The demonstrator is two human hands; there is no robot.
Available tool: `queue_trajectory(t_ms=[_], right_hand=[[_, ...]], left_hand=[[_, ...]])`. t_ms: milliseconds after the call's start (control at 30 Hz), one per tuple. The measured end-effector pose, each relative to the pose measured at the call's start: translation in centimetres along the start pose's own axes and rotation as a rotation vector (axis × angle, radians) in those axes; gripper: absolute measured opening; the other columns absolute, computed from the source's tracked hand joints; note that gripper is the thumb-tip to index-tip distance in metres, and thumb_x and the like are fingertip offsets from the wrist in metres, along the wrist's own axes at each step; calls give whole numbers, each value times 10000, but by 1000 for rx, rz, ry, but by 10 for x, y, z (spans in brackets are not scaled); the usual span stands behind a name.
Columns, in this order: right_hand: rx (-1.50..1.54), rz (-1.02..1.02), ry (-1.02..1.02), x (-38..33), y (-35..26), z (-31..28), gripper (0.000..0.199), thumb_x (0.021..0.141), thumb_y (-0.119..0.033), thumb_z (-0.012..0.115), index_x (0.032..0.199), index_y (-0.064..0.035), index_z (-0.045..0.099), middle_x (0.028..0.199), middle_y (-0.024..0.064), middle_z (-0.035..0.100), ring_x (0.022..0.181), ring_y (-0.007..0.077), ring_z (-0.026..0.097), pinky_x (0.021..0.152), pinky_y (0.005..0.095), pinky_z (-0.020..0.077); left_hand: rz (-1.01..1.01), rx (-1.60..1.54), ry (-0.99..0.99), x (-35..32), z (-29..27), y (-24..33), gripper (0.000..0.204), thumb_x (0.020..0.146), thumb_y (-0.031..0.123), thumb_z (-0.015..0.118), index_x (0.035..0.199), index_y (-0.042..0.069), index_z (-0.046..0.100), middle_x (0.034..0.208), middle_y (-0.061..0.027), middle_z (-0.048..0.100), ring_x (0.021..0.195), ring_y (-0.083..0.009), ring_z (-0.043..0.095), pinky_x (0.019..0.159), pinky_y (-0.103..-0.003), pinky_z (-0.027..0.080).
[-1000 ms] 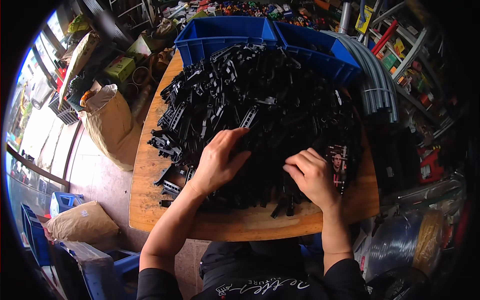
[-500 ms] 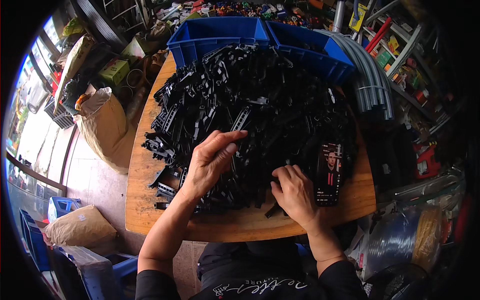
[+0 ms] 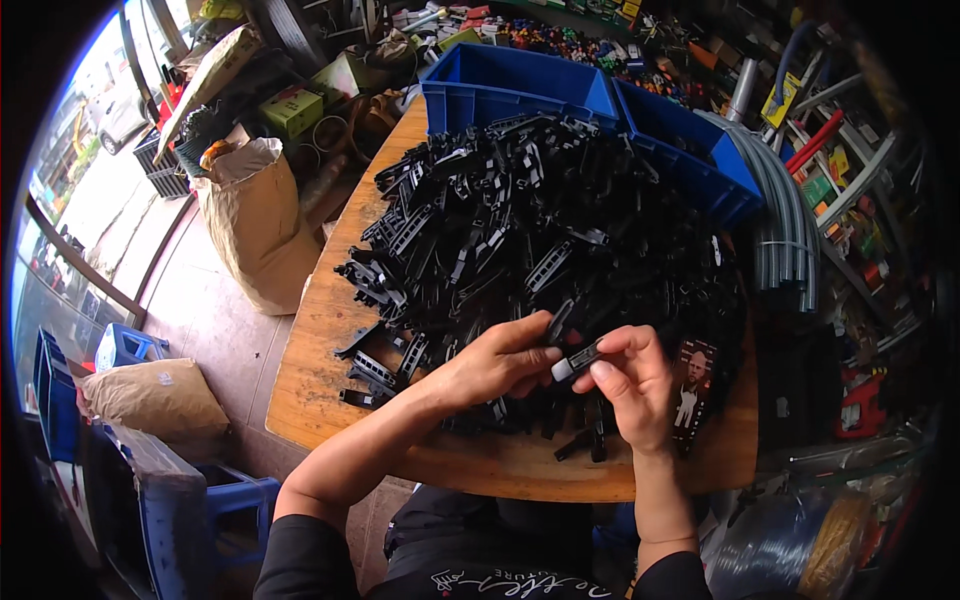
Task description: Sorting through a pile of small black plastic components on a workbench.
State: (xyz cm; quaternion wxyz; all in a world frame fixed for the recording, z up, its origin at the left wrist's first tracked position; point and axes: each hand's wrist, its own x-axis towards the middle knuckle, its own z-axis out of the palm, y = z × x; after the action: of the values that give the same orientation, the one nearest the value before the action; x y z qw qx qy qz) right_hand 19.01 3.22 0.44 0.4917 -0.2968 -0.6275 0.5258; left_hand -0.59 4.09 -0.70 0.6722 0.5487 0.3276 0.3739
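A big heap of black plastic parts (image 3: 480,250), some long and slotted, covers most of the wooden table (image 3: 310,400). Over its near side my left hand (image 3: 503,360) is closed on a dark plastic part (image 3: 562,318) that sticks up past the fingertips. Close beside it, the fingers and thumb of my right hand (image 3: 640,388) pinch a small black plastic piece with a pale grey end (image 3: 575,362). The two pieces are near each other; whether they touch I cannot tell. Partly behind my right hand lies a phone (image 3: 692,395) with its screen lit.
Two blue plastic bins (image 3: 520,85) stand at the table's far edge. Grey hoses (image 3: 785,250) bend down beyond the right side. On the left floor are an open paper sack (image 3: 255,230), a closed sack (image 3: 155,400) and a blue stool (image 3: 235,510).
My hands have come together, the right one rising from the near edge with a piece in its fingers. The left now holds a part. The whole view has swung left, and the phone picture differs.
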Motion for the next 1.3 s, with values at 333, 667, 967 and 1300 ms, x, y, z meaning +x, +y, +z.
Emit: queue_trajectory(t_ms=[333,667,967,1300], right_hand=[[-248,-144,74,0,4,-2,200,848,-58,666,1006,10,565,950,45,559,812,82,533,746,182,426],[-189,-203,58,-4,11,-7,181,845,-52,665,990,2,571,989,75,570,811,89,540,710,184,442],[-306,-231,127,-6,14,-1,195,825,-65,693,967,1,577,971,74,572,780,86,544,681,192,456],[-55,143,-50,-2,10,-12,534,789,-265,739,1179,13,501,958,36,571,791,76,552,748,216,491]], left_hand=[[150,404,77,-1,5,-7,301,874,92,544,1148,13,447,803,-175,585,775,-315,603,692,-394,453],[197,567,78,-4,8,-4,325,812,85,555,1094,-1,418,774,-229,578,781,-424,576,660,-458,442],[332,829,169,-5,17,-8,370,900,340,578,921,16,400,647,-201,548,612,-409,563,505,-455,419],[329,735,99,-5,20,-13,308,896,207,597,938,-8,380,652,-218,548,613,-429,552,489,-440,416]])
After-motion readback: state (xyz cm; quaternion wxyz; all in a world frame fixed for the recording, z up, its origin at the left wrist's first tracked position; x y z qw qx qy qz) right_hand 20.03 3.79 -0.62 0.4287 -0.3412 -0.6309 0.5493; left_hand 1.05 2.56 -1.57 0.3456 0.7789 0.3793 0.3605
